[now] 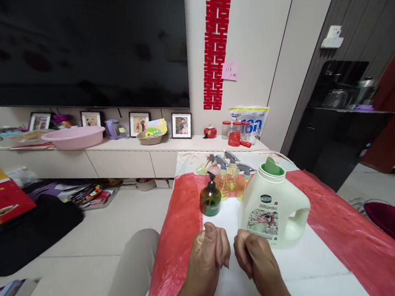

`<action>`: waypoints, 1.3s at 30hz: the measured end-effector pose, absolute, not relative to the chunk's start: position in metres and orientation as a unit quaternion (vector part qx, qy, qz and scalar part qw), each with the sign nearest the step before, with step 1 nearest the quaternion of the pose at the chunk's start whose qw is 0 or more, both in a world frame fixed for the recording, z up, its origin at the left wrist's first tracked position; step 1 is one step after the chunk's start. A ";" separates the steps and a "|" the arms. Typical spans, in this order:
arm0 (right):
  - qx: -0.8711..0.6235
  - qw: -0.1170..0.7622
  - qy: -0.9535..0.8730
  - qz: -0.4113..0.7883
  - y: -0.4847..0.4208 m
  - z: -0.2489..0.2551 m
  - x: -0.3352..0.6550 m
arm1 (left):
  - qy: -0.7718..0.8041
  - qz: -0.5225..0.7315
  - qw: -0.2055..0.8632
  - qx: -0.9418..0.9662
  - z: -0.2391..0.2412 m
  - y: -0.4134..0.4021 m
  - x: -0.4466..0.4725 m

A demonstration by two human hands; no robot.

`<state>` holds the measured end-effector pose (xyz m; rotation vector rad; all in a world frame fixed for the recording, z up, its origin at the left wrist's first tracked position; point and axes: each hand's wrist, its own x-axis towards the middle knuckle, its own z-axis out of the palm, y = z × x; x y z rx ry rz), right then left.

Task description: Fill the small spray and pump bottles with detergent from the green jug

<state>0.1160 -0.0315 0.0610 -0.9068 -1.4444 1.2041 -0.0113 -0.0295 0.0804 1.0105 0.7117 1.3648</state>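
My left hand [208, 252] is closed in a fist above the white board [311, 273], with its thumb on top. Just to the right, my right hand [255, 254] is curled into a fist too, a small gap between them. Neither fist shows anything in it. Behind the right hand stands a large pale green detergent jug [275, 210], uncapped, with a green spout [272, 167] in its mouth. Beyond the left hand is a dark green pump bottle [210, 197], upright. Several clear spray bottles [228, 180] with grey trigger heads cluster behind it.
A red plastic cover [180, 225] borders the board on the table. Along the wall, a low cabinet [120, 157] bears a pink basin [76, 136], picture frames [181, 126] and red-lidded jars [235, 127]. My knee [139, 262] is left of the table.
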 end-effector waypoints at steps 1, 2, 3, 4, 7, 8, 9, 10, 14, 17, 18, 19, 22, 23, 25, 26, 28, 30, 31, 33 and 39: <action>-0.385 0.502 -0.572 0.522 -0.027 0.055 0.112 | 0.317 0.586 0.617 0.418 0.077 -0.028 -0.008; -0.389 0.504 -0.553 0.538 -0.023 0.051 0.109 | 0.325 0.581 0.626 0.406 0.075 -0.027 -0.006; -0.390 0.506 -0.542 0.546 -0.021 0.048 0.106 | 0.331 0.576 0.632 0.399 0.073 -0.027 -0.004; -0.390 0.510 -0.538 0.546 -0.020 0.047 0.104 | 0.333 0.573 0.636 0.395 0.072 -0.027 -0.003; -0.387 0.524 -0.541 0.532 -0.023 0.049 0.100 | 0.326 0.571 0.641 0.396 0.073 -0.029 -0.001; -0.385 0.526 -0.541 0.532 -0.026 0.051 0.100 | 0.324 0.571 0.640 0.400 0.074 -0.030 -0.001; -0.385 0.526 -0.538 0.534 -0.029 0.053 0.100 | 0.324 0.571 0.637 0.404 0.074 -0.030 -0.001; -0.388 0.525 -0.532 0.539 -0.032 0.056 0.101 | 0.325 0.572 0.634 0.408 0.073 -0.030 -0.001; -0.424 0.511 -0.511 0.546 -0.041 0.066 0.100 | 0.321 0.582 0.627 0.406 0.069 -0.030 0.002; -0.438 0.509 -0.517 0.531 -0.043 0.068 0.100 | 0.322 0.583 0.633 0.394 0.068 -0.029 0.004; -0.437 0.510 -0.521 0.526 -0.042 0.068 0.099 | 0.324 0.582 0.636 0.390 0.068 -0.029 0.004; -0.436 0.511 -0.524 0.524 -0.042 0.068 0.099 | 0.324 0.582 0.638 0.387 0.069 -0.029 0.004; -0.441 0.512 -0.527 0.515 -0.042 0.069 0.098 | 0.322 0.582 0.642 0.381 0.070 -0.030 0.004; -0.445 0.511 -0.527 0.513 -0.042 0.070 0.098 | 0.321 0.583 0.644 0.378 0.070 -0.030 0.004; -0.446 0.507 -0.532 0.511 -0.045 0.073 0.097 | 0.319 0.582 0.650 0.371 0.069 -0.030 0.003; -0.445 0.505 -0.535 0.512 -0.046 0.075 0.096 | 0.317 0.581 0.652 0.369 0.069 -0.031 0.002; -0.445 0.502 -0.536 0.512 -0.048 0.077 0.096 | 0.315 0.579 0.653 0.373 0.070 -0.032 0.001; -0.445 0.504 -0.536 0.511 -0.050 0.078 0.096 | 0.312 0.576 0.652 0.382 0.071 -0.033 0.000; -0.444 0.506 -0.536 0.510 -0.051 0.078 0.096 | 0.309 0.576 0.651 0.385 0.072 -0.034 -0.001; -0.442 0.510 -0.538 0.504 -0.052 0.078 0.096 | 0.304 0.578 0.650 0.388 0.074 -0.035 -0.001; -0.437 0.517 -0.546 0.494 -0.053 0.079 0.096 | 0.307 0.574 0.648 0.395 0.075 -0.035 -0.001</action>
